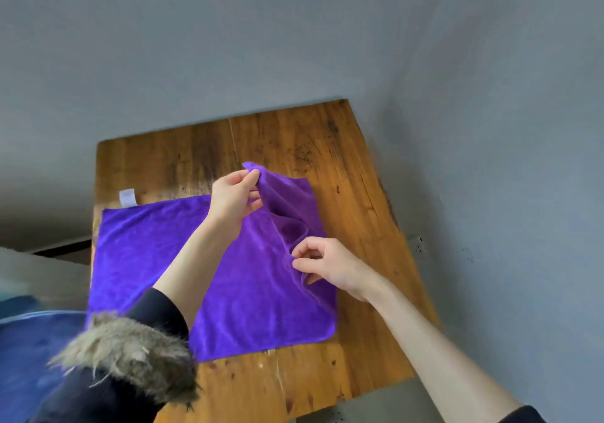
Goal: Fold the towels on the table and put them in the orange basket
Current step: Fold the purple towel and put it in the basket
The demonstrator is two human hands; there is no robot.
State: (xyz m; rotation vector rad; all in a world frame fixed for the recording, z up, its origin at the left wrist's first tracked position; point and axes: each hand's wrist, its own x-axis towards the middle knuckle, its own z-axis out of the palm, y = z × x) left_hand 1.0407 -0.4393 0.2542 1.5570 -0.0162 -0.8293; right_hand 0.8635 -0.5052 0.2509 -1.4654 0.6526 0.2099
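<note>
Now, first fold under way: purple towel point(157, 259) lies spread on the wooden surface point(343, 167); left hand point(233, 197) pinches its raised far corner, right hand point(327, 264) its right edge. Likely next: carry that side leftward, aligning edges.

Soft, even daylight, moderately bright; no glare. Faint shadows lie beneath the hands point(235, 197) on the surface point(327, 148). Wide-angle distortion bends the edges. The fur trim point(130, 357) nearest the camera is blurred.

A worn wooden table point(343, 167) stands against plain grey walls point(294, 46), with pale light at the upper left.
</note>
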